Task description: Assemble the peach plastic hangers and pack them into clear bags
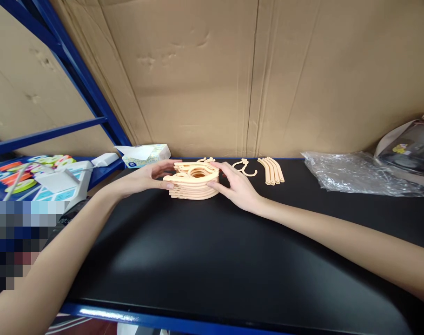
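A stack of peach plastic folding hangers [194, 192] stands on the black tabletop, between my two hands. My left hand [151, 177] grips the left end of the uppermost hanger, thumb in front and fingers behind. On the right, my right hand [237, 185] closes round the other end of it, its thumb against the front edge. The top hanger sits slightly askew over the pile. Behind the right hand lie loose peach hook pieces [246, 168], and beside them a row of several curved hanger arms [272, 171].
A tissue pack [144, 154] sits at the back left, near a blue metal frame [93, 100]. Colourful rings [18, 174] and a white power strip [80, 179] lie further left. Crumpled clear plastic [354, 173] and a dark transparent bag [405, 146] are at right. Cardboard [205, 83] walls the back.
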Motion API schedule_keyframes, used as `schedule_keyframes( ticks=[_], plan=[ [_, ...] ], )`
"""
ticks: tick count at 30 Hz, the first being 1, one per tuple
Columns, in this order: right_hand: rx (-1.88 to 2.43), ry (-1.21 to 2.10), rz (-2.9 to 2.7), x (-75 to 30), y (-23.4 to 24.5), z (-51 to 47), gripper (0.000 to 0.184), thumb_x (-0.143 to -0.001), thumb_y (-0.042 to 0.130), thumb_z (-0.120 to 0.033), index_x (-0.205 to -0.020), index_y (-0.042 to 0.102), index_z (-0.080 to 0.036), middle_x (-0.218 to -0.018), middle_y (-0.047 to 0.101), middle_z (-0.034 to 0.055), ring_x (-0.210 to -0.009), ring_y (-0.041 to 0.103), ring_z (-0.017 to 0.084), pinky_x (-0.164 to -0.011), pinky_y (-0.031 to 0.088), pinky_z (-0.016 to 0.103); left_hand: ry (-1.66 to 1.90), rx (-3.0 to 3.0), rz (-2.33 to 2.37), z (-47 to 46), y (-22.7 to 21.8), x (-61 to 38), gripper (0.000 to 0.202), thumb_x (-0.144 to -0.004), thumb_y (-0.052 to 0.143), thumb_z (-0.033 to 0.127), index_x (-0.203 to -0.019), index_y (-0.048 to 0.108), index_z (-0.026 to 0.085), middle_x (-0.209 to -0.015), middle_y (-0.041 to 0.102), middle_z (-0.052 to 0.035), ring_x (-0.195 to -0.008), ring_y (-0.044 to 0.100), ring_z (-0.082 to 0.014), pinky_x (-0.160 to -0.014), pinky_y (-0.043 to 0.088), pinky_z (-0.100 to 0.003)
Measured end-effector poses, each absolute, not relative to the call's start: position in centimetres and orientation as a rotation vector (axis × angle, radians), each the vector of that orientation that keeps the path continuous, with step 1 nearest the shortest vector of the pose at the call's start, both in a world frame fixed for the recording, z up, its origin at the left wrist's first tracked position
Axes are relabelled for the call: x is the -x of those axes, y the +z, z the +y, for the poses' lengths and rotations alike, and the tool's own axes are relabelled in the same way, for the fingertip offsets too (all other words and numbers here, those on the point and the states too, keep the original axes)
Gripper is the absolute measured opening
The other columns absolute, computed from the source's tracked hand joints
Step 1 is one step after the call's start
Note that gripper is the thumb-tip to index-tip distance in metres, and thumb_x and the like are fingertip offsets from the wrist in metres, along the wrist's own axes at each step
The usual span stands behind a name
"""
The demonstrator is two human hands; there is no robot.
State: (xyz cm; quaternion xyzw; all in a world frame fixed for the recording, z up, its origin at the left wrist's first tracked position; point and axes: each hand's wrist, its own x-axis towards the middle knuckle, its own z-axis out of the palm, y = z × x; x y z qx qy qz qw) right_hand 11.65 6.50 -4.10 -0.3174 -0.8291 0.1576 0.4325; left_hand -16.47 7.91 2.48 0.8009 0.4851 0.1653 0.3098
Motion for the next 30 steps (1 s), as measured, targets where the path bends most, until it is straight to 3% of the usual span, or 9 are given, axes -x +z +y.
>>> schedule_keyframes(
  ticks=[7,13,23,30],
  plan=[
    [0.82,0.29,-2.109,-11.61,-4.04,6.37,0.047,-0.096,0.049,-0.043,-0.139,0.043,-0.024,-0.129,0.058,0.0085,-0.122,0.053,0.025,-0.1,0.045,0.043,0.382,-2.166,1.316,8.14,2.34,16.4,0.078,-0.072,0.07,0.057,-0.139,0.045,0.028,-0.14,0.054,-0.004,-0.125,0.053,-0.0292,-0.106,0.043,-0.039],
    [0.857,0.319,-2.151,-11.53,-4.04,6.36,0.064,-0.089,0.06,-0.045,-0.144,0.036,-0.026,-0.14,0.054,0.0083,-0.128,0.05,0.027,-0.105,0.042,0.048,0.332,-2.218,1.354,8.0,2.41,16.63,0.082,-0.072,0.07,0.055,-0.143,0.039,0.026,-0.147,0.048,-0.0054,-0.132,0.047,-0.0278,-0.11,0.039,-0.037],
    [0.827,0.369,-2.124,-11.48,-4.79,7.09,0.063,-0.091,0.06,-0.04,-0.146,0.034,-0.024,-0.147,0.048,0.0087,-0.135,0.044,0.025,-0.111,0.037,0.049,0.269,-2.212,1.578,8.13,2.07,16.73,0.09,-0.066,0.069,0.06,-0.141,0.04,0.02,-0.149,0.044,-0.0086,-0.136,0.043,-0.0299,-0.114,0.035,-0.039],
    [0.782,0.458,-2.107,-11.42,-4.88,7.25,0.062,-0.09,0.06,-0.035,-0.146,0.035,-0.025,-0.147,0.047,0.008,-0.134,0.046,0.023,-0.108,0.042,0.045,0.279,-2.26,1.448,8.2,2.09,16.35,0.073,-0.068,0.069,0.057,-0.129,0.049,0.021,-0.139,0.055,-0.0071,-0.126,0.053,-0.0289,-0.108,0.041,-0.039]
  ],
)
